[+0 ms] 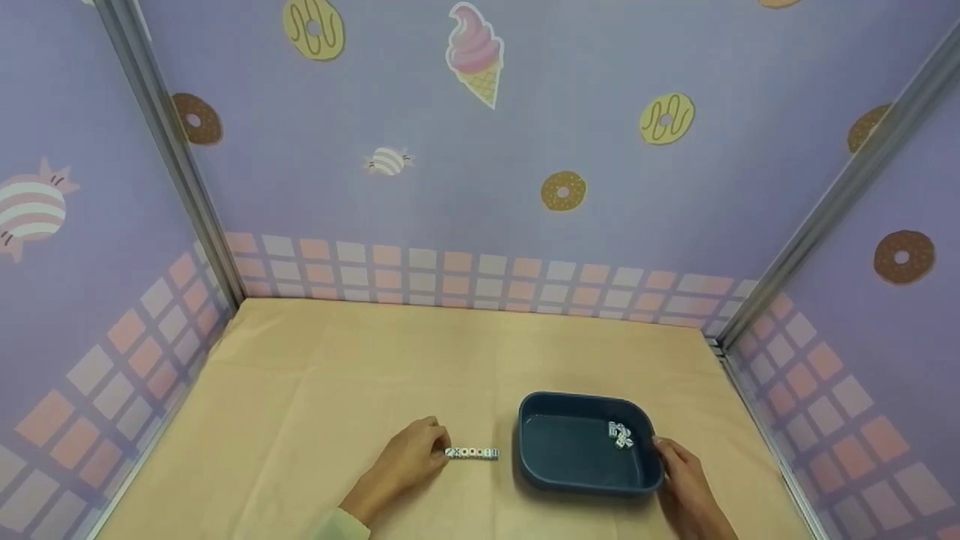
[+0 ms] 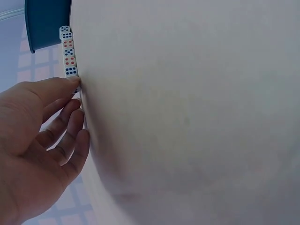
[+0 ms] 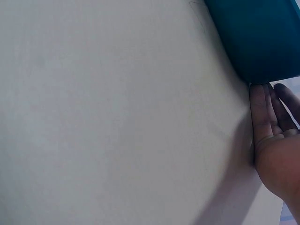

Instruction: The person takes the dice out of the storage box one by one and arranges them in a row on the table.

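A row of white dice (image 1: 472, 453) with red and blue pips lies on the table, left of a dark blue rectangular bin (image 1: 529, 469). At the row's left end is my left hand (image 1: 412, 456), its thumb and a finger pinching the end die (image 2: 77, 89). That die is mostly hidden by the thumb in the left wrist view. Several more dice (image 1: 620, 435) sit loose inside the bin toward its right side. My right hand (image 1: 688, 480) touches the bin's right side, and its fingers (image 3: 260, 110) look straight in the right wrist view.
A tan cloth (image 1: 375, 360) with faint creases covers the table. Purple walls (image 1: 420, 210) with sweets and a tiled band stand behind and at both sides. Metal posts (image 1: 180, 165) rise at the back corners.
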